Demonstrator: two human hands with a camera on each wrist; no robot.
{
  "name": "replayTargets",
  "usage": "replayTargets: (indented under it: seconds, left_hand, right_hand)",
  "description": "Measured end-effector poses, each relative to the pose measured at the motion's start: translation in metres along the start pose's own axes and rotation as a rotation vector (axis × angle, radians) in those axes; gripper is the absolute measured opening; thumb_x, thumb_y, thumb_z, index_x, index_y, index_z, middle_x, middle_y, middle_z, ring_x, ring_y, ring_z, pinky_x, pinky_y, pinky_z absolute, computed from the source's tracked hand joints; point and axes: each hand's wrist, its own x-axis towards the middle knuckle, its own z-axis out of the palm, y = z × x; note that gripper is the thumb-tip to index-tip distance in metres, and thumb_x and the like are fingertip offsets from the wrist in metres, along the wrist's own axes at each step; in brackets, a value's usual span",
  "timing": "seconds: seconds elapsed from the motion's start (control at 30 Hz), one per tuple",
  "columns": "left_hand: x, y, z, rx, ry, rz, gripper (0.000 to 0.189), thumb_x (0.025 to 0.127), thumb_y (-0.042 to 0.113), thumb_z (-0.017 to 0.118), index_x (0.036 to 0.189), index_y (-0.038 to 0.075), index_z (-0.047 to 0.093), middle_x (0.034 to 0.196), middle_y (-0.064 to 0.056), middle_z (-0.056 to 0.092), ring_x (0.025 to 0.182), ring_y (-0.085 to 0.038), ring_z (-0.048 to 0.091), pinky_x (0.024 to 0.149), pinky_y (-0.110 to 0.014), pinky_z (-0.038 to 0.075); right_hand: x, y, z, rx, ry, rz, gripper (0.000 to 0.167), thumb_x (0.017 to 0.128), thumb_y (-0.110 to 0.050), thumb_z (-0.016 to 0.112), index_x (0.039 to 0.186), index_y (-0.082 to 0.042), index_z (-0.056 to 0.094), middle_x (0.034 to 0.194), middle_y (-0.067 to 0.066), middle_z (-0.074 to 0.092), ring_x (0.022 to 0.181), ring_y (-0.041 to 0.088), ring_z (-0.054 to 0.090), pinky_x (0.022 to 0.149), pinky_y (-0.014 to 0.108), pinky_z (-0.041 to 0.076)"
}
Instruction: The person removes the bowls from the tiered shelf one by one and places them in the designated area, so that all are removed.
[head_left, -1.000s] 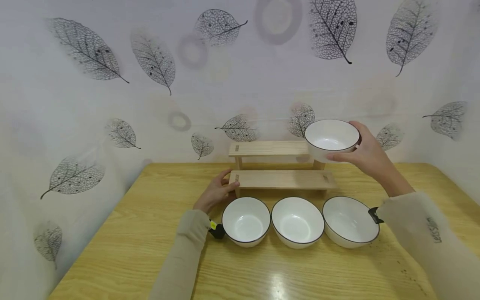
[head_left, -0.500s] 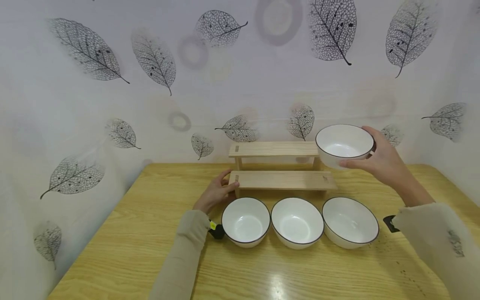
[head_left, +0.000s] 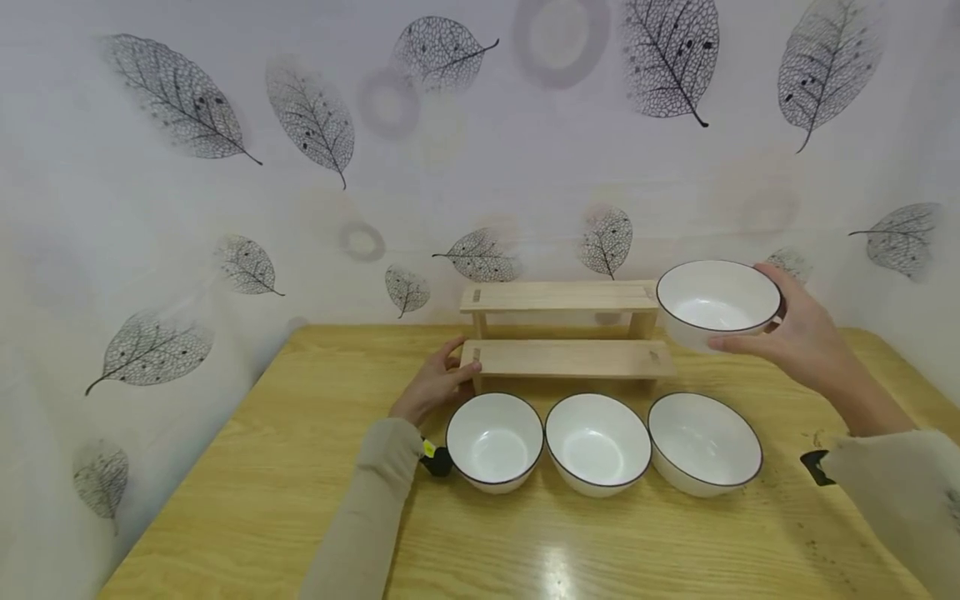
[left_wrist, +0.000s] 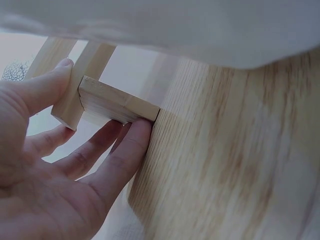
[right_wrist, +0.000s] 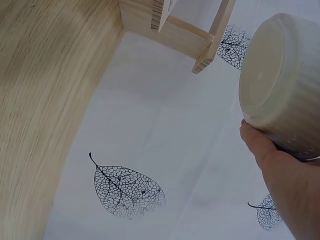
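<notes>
My right hand (head_left: 806, 342) holds a white bowl (head_left: 717, 300) with a dark rim in the air, just right of the upper board of a two-tier wooden rack (head_left: 566, 358). The thumb lies on the bowl's near side and fingers reach behind it. Its underside (right_wrist: 265, 70) shows in the right wrist view. At the rack's left end, my left hand (head_left: 435, 383) grips the lower tier. In the left wrist view its thumb presses on the board (left_wrist: 85, 75) and other fingers touch the leg (left_wrist: 120, 100) beneath.
Three more white bowls stand in a row before the rack: a left one (head_left: 493, 446), a middle one (head_left: 597, 442) and a right one (head_left: 705, 442). All sit on a wooden table (head_left: 300, 483). A leaf-patterned cloth (head_left: 450, 183) hangs behind it.
My right hand has carried the bowl to the right and slightly down, uncovering the right end of the upper board. The left hand stays on the rack.
</notes>
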Motion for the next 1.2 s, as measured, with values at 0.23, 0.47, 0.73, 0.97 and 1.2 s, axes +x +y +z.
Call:
replayTargets:
  seconds: [0.23, 0.47, 0.73, 0.97, 1.2]
  left_hand:
    - [-0.001, 0.001, -0.001, -0.011, 0.0, -0.012, 0.069, 0.103, 0.012, 0.062, 0.161, 0.006, 0.025, 0.138, -0.029, 0.053, 0.109, -0.03, 0.061, 0.093, -0.043, 0.054]
    - [0.0, 0.001, -0.002, -0.025, 0.0, -0.013, 0.069, 0.103, 0.013, 0.062, 0.161, 0.006, 0.025, 0.138, -0.03, 0.053, 0.109, -0.03, 0.061, 0.093, -0.044, 0.054]
    - [-0.001, 0.0, -0.003, 0.006, 0.017, -0.013, 0.069, 0.103, 0.014, 0.063, 0.161, 0.008, 0.027, 0.14, -0.028, 0.053, 0.109, -0.03, 0.062, 0.09, -0.04, 0.054]
    - [0.001, -0.002, -0.001, -0.017, 0.011, -0.013, 0.069, 0.102, 0.013, 0.064, 0.161, 0.007, 0.027, 0.139, -0.029, 0.053, 0.111, -0.032, 0.061, 0.093, -0.044, 0.054]
    - [0.0, -0.002, 0.0, 0.004, 0.006, -0.001, 0.069, 0.102, 0.015, 0.064, 0.16, 0.008, 0.027, 0.14, -0.029, 0.052, 0.107, -0.028, 0.062, 0.085, -0.035, 0.055]
  right_hand:
    - [-0.008, 0.01, -0.005, 0.003, 0.008, -0.001, 0.112, 0.08, -0.011, 0.087, 0.161, 0.0, 0.011, 0.15, 0.037, 0.03, 0.12, 0.023, 0.043, 0.076, 0.001, 0.034]
    - [-0.018, 0.021, -0.01, 0.014, 0.011, -0.027, 0.111, 0.079, -0.008, 0.087, 0.161, 0.0, 0.012, 0.148, 0.034, 0.031, 0.106, -0.004, 0.038, 0.077, 0.002, 0.034]
    - [-0.03, 0.027, -0.013, -0.021, 0.03, -0.033, 0.105, 0.076, -0.004, 0.089, 0.156, 0.005, 0.022, 0.138, 0.027, 0.036, 0.094, -0.007, 0.043, 0.069, 0.004, 0.039]
    - [-0.042, 0.037, -0.017, -0.047, 0.038, -0.051, 0.099, 0.072, -0.002, 0.091, 0.15, 0.009, 0.03, 0.129, 0.016, 0.047, 0.091, -0.012, 0.045, 0.069, 0.004, 0.038]
    - [-0.051, 0.05, -0.022, -0.01, 0.04, -0.04, 0.093, 0.072, 0.0, 0.091, 0.145, 0.004, 0.034, 0.117, -0.017, 0.045, 0.092, -0.009, 0.048, 0.068, 0.006, 0.042]
